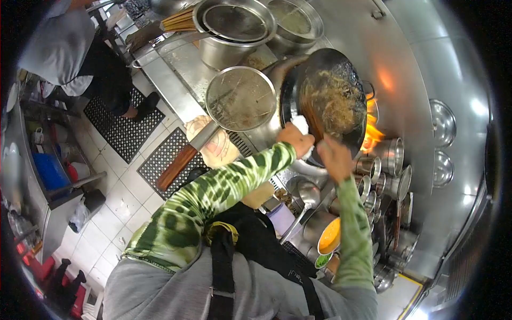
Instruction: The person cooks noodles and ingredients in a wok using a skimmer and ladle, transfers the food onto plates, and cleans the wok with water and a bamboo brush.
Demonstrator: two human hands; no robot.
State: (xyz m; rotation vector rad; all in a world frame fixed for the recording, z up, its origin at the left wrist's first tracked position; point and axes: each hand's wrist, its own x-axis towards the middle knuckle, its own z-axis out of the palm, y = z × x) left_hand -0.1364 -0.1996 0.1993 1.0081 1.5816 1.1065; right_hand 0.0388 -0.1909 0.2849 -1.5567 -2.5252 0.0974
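Observation:
My left hand (296,141) is closed round a white cloth (300,125) at the near rim of a large black wok (333,96). The wok tilts over the stove, its surface dark with brown patches. Close by on the right, my right hand (336,159) overlaps the wok's lower edge, fingers curled and slightly blurred; what they hold is hidden. Orange flames (373,128) rise beyond the wok's right side. A ladle (308,193) lies below my hands, and a round strainer (241,98) with a wooden handle sits to the left.
Metal pots (216,53) and a pan of liquid (290,18) stand at the back. Several steel containers (368,168) crowd the right, near a pot of orange liquid (329,236). Another person (69,48) stands at the upper left, near black floor mats (124,125).

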